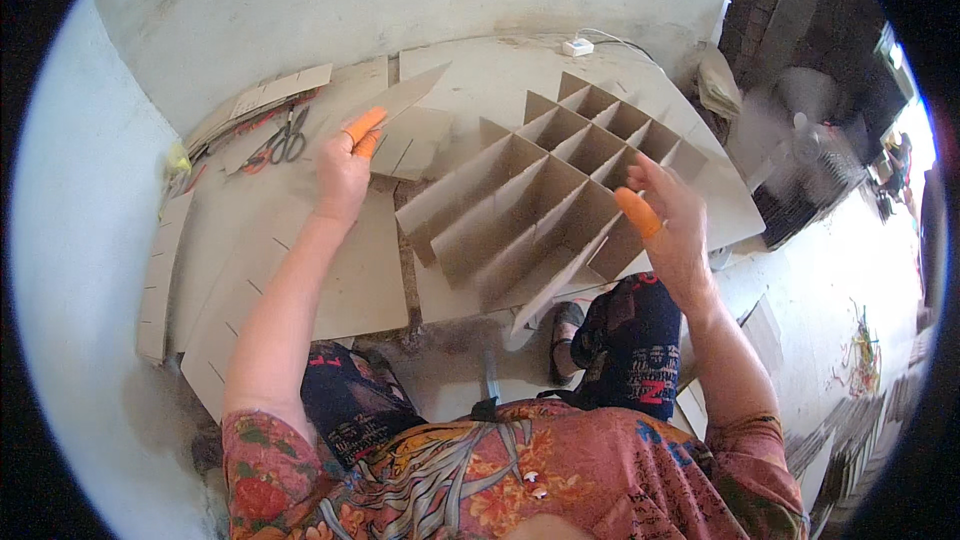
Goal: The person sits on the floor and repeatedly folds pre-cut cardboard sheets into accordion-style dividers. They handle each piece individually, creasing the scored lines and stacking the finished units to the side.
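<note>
A cardboard divider grid (535,210) of interlocked strips stands tilted on the work surface in front of me. My left hand (345,165), with orange covers on its fingertips, pinches a loose cardboard strip (415,90) that points up and to the right, apart from the grid. At the grid's right side is my right hand (670,215), an orange cover on its thumb. Its thumb and fingers are apart, with nothing visible between them. Whether it touches the grid's edge I cannot tell.
Flat cardboard sheets (350,270) with slits lie at the left. Dark-handled scissors (289,146) rest near a cardboard pile (270,95). A white adapter (577,47) with a cable sits at the back. A fan (800,135) stands to the right, and stacked cardboard (850,450) lies lower right.
</note>
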The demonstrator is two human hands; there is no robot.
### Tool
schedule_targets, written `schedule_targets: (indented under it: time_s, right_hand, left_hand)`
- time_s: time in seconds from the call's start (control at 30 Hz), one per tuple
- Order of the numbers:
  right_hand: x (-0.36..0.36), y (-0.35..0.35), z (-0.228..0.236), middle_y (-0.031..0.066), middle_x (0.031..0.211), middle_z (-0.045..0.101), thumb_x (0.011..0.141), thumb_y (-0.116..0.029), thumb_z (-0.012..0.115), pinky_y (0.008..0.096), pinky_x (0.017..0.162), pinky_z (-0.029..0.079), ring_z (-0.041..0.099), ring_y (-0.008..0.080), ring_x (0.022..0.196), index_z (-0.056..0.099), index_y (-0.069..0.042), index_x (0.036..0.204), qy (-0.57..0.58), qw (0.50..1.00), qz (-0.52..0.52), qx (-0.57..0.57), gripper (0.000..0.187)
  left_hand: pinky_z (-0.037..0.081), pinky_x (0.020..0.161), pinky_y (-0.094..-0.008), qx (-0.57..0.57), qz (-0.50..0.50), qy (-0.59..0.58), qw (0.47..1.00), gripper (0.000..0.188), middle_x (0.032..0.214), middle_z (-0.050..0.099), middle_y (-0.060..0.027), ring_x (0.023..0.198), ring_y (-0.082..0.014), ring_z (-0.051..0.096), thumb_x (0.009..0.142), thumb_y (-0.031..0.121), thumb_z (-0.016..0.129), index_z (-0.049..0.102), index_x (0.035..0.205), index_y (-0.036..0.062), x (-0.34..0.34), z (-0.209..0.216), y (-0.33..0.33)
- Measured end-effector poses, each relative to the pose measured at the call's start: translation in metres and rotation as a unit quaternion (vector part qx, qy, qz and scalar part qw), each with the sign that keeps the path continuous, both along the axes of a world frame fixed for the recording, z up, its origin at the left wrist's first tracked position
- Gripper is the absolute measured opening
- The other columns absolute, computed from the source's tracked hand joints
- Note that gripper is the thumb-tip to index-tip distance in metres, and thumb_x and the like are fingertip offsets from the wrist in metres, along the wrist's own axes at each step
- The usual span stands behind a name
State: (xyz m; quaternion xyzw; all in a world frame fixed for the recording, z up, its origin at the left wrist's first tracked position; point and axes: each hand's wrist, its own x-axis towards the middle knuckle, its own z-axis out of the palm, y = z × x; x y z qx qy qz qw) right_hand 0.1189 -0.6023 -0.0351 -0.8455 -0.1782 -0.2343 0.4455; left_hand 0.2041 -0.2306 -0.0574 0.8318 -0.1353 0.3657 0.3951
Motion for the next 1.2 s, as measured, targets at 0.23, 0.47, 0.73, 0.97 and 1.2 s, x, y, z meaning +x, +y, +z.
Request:
schedule_targets:
  time_s: [0.23, 0.47, 0.73, 0.97, 1.2]
  right_hand:
    - [-0.005, 0.038, 0.015, 0.0112, 0.102, 0.067, 0.096, -0.015, 0.055, 0.0286, 0.077, 0.053, 0.065, 0.0172, 0.087, 0.062, 0.005, 0.111, 0.209, 0.839, 0.127, 0.486, 0.026]
    - [-0.042, 0.0, 0.041, 0.0034, 0.094, 0.069, 0.092, -0.01, 0.063, 0.0268, 0.075, 0.051, 0.063, 0.0121, 0.083, 0.068, -0.001, 0.105, 0.041, 0.972, 0.067, 0.22, 0.016]
    - [-0.063, 0.004, 0.035, 0.0048, 0.094, 0.069, 0.091, -0.011, 0.065, 0.0274, 0.077, 0.049, 0.062, 0.0116, 0.087, 0.066, 0.0, 0.106, 0.052, 0.983, 0.067, 0.161, 0.019]
    - [-0.058, 0.004, 0.005, 0.0005, 0.093, 0.069, 0.091, -0.007, 0.065, 0.0257, 0.074, 0.048, 0.06, 0.0091, 0.085, 0.069, 0.0, 0.102, 0.067, 0.994, 0.044, 0.079, 0.014]
    - [-0.059, 0.005, -0.011, 0.0007, 0.092, 0.069, 0.092, -0.007, 0.064, 0.0258, 0.072, 0.048, 0.058, 0.0081, 0.085, 0.069, 0.001, 0.101, 0.101, 0.983, 0.044, 0.147, 0.014]
  left_hand:
    - [0.053, 0.09, -0.035, 0.181, -0.241, -0.12, 0.946, 0.037, 0.125, 0.06, -0.0149, 0.109, -0.0291, 0.063, 0.08, 0.0, 0.065, 0.065, 0.117, 0.0041, -0.115, 0.021, -0.107]
    - [0.05, 0.066, -0.0241, -0.141, -0.061, 0.061, 0.986, 0.062, 0.096, 0.065, -0.0091, 0.078, -0.0102, 0.061, 0.084, 0.005, 0.071, 0.042, 0.139, 0.0007, -0.047, 0.031, -0.06]
    - [0.055, 0.074, -0.0261, -0.25, -0.197, 0.144, 0.937, 0.027, 0.09, 0.068, -0.0082, 0.079, -0.0132, 0.065, 0.088, 0.008, 0.067, 0.063, 0.111, -0.0035, -0.006, 0.039, -0.049]
    - [0.053, 0.075, -0.0242, -0.264, -0.175, 0.235, 0.919, 0.023, 0.091, 0.069, -0.009, 0.085, -0.014, 0.065, 0.088, 0.007, 0.066, 0.063, 0.108, -0.0045, -0.002, 0.022, -0.05]
    - [0.053, 0.074, -0.0263, -0.218, -0.163, 0.203, 0.941, 0.023, 0.089, 0.069, -0.009, 0.083, -0.0145, 0.065, 0.089, 0.008, 0.066, 0.063, 0.107, -0.0051, -0.004, 0.019, -0.036]
